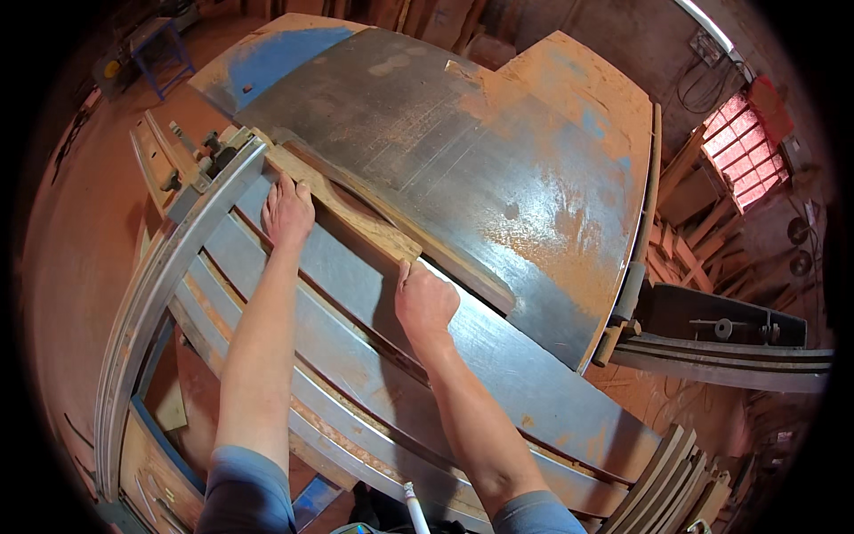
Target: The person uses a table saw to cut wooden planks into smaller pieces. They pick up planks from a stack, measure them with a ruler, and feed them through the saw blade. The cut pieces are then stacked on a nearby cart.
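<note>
A wooden board [360, 224] with a curved edge lies along the inner edge of the metal sliding table [498, 356] of a table saw. My left hand [289, 211] grips the board near its far end, fingers bent over its side. At the near end, my right hand [427, 303] is closed with the thumb and fingers against the board's corner. Right beside the board, a wooden strip [471, 274] runs along the fixed saw table [427, 125]. A dark curved edge shows between board and strip; whether it is the blade, I cannot tell.
A metal fence [187, 233] with a black clamp knob [215, 153] crosses the left side. Orange sawdust covers parts of the saw table. Several curved wooden pieces [667, 481] stand stacked at the lower right. A metal rail [721, 360] juts out at right, below scrap wood [689, 254].
</note>
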Demonstrator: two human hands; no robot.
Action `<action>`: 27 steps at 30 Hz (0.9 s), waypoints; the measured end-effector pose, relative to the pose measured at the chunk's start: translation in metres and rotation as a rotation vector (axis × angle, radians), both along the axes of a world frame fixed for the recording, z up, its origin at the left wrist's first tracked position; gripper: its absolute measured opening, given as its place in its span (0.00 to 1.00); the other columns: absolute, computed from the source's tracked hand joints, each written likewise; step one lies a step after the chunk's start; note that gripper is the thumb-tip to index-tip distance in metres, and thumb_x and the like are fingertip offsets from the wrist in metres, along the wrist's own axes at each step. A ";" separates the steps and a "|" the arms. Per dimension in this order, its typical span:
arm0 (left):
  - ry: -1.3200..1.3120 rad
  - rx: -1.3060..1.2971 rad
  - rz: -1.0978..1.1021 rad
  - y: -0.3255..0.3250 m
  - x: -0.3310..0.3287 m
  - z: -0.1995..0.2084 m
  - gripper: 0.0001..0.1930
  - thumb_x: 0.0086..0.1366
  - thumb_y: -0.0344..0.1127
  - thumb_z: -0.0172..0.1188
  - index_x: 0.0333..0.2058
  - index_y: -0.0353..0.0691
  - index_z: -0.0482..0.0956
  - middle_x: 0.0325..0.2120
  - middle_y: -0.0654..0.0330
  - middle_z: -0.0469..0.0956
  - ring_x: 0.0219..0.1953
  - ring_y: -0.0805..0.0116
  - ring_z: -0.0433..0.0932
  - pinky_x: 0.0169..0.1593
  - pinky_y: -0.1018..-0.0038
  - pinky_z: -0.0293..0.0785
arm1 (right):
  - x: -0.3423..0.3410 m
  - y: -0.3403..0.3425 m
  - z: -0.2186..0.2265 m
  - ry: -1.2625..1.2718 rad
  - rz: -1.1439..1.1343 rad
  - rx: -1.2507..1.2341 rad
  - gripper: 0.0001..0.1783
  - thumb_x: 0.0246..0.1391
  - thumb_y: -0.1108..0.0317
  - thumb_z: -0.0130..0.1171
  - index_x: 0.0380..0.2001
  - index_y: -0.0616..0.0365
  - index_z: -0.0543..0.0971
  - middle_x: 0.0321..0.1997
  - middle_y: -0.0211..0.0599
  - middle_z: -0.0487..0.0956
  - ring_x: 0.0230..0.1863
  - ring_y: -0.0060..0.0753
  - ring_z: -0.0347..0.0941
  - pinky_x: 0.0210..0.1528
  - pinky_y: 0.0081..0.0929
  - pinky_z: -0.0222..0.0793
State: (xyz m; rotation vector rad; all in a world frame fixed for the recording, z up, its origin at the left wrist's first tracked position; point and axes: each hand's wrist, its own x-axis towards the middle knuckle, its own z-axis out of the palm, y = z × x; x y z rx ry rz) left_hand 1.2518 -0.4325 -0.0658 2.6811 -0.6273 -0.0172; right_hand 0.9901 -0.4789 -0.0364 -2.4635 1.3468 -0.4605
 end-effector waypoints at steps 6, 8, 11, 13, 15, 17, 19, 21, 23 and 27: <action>-0.013 -0.021 0.008 0.001 0.009 -0.010 0.34 0.75 0.54 0.36 0.70 0.35 0.56 0.69 0.52 0.62 0.73 0.57 0.55 0.73 0.59 0.45 | 0.008 0.000 -0.006 -0.017 -0.008 -0.033 0.22 0.64 0.53 0.54 0.20 0.54 0.81 0.18 0.46 0.80 0.20 0.51 0.79 0.28 0.46 0.73; -0.010 -0.001 0.010 0.001 0.012 -0.012 0.34 0.75 0.54 0.36 0.70 0.36 0.56 0.69 0.52 0.62 0.73 0.57 0.55 0.73 0.59 0.45 | 0.011 0.000 -0.007 -0.012 -0.009 -0.032 0.23 0.64 0.53 0.55 0.20 0.54 0.81 0.18 0.46 0.80 0.20 0.51 0.79 0.28 0.46 0.73; 0.010 -0.003 0.012 0.001 0.016 -0.012 0.34 0.75 0.54 0.35 0.70 0.36 0.56 0.69 0.51 0.62 0.73 0.57 0.55 0.73 0.58 0.45 | 0.014 0.000 -0.008 0.020 0.001 -0.002 0.23 0.65 0.52 0.52 0.22 0.54 0.81 0.19 0.46 0.80 0.21 0.52 0.79 0.28 0.47 0.73; 0.046 -0.017 0.011 0.000 0.018 -0.009 0.34 0.75 0.54 0.35 0.70 0.36 0.56 0.69 0.51 0.61 0.73 0.56 0.54 0.74 0.58 0.44 | 0.016 -0.001 -0.009 0.056 0.014 0.046 0.23 0.68 0.51 0.48 0.27 0.53 0.81 0.21 0.47 0.81 0.23 0.55 0.79 0.28 0.49 0.73; 0.077 -0.025 0.016 0.000 0.020 -0.009 0.34 0.74 0.54 0.35 0.70 0.36 0.56 0.70 0.51 0.61 0.73 0.56 0.54 0.74 0.58 0.44 | 0.019 0.000 -0.008 0.058 0.009 0.037 0.23 0.68 0.51 0.48 0.26 0.54 0.81 0.21 0.47 0.81 0.23 0.55 0.79 0.28 0.49 0.72; 0.097 -0.026 0.030 0.003 0.025 -0.009 0.35 0.74 0.55 0.36 0.70 0.36 0.56 0.70 0.51 0.60 0.73 0.56 0.53 0.74 0.58 0.43 | 0.024 0.001 -0.010 0.062 0.010 0.019 0.24 0.68 0.50 0.48 0.25 0.54 0.80 0.21 0.47 0.81 0.23 0.55 0.79 0.28 0.49 0.72; 0.105 -0.054 0.022 0.008 0.032 -0.013 0.35 0.74 0.54 0.37 0.71 0.36 0.55 0.70 0.48 0.59 0.74 0.55 0.52 0.74 0.57 0.43 | 0.029 0.005 -0.009 0.050 -0.003 -0.002 0.23 0.67 0.52 0.50 0.22 0.53 0.81 0.19 0.46 0.81 0.22 0.52 0.79 0.29 0.47 0.72; 0.141 -0.077 0.016 0.011 0.028 -0.010 0.35 0.74 0.54 0.38 0.71 0.36 0.54 0.69 0.45 0.59 0.73 0.52 0.53 0.74 0.57 0.44 | 0.031 0.004 -0.010 0.061 -0.011 -0.007 0.23 0.66 0.52 0.51 0.21 0.53 0.81 0.19 0.45 0.81 0.22 0.51 0.79 0.30 0.46 0.72; 0.192 -0.091 0.021 0.019 0.019 -0.006 0.35 0.74 0.53 0.40 0.71 0.35 0.55 0.69 0.42 0.59 0.72 0.48 0.54 0.73 0.56 0.47 | 0.034 0.004 -0.010 0.081 -0.007 0.005 0.24 0.67 0.52 0.51 0.22 0.53 0.81 0.19 0.45 0.81 0.23 0.51 0.80 0.30 0.46 0.72; 0.304 -0.320 -0.130 0.036 -0.030 -0.006 0.34 0.73 0.48 0.46 0.69 0.31 0.57 0.66 0.38 0.62 0.69 0.41 0.60 0.71 0.56 0.54 | 0.037 0.000 -0.012 0.129 -0.009 0.093 0.25 0.69 0.49 0.45 0.25 0.55 0.80 0.23 0.47 0.82 0.27 0.55 0.80 0.32 0.50 0.73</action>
